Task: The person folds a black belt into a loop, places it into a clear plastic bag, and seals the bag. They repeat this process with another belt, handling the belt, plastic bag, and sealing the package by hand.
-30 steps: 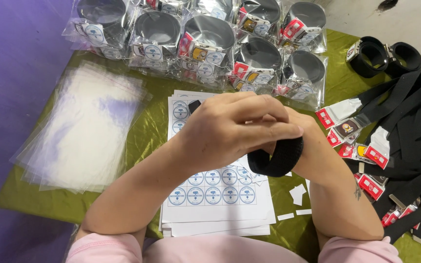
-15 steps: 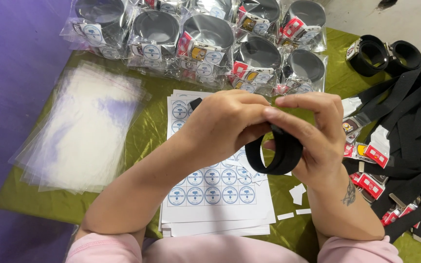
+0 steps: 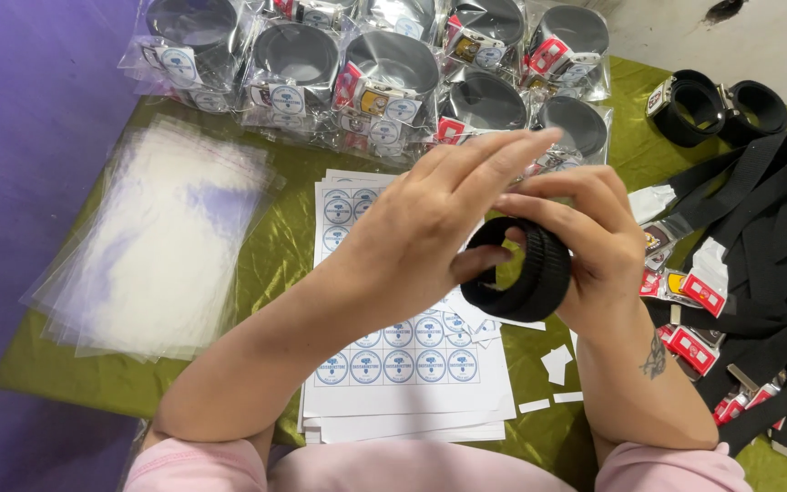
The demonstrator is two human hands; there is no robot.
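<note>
**Rolled belt held over the sticker sheets**

Green cloth [image 3: 257,264] covers the table, with a purple surface along its left side. Loose black belts [image 3: 776,228] sprawl across the right, their red-and-white tags [image 3: 699,296] spilling toward the middle. Along the far edge stand bagged rolled belts [image 3: 384,77], packed close together. A stack of clear bags [image 3: 161,241] lies flat at the left. Sticker sheets [image 3: 403,374] sit at centre, and small paper scraps [image 3: 556,364] lie just beside them.

Both hands meet above the sheets around a coiled belt [image 3: 516,273]. The left hand [image 3: 421,232] cups it from the near side, thumb pressed on the coil, fingers stretched out loosely above. The right hand [image 3: 594,241] wraps its far side, fingers curled over the top.

The coil looks light and soft yet springy; it would likely unroll if the grip slackened, so holding across the outer wrap seems safest. Open room lies mostly over the sheets and toward the clear bags; the right and far edges are crowded.
</note>
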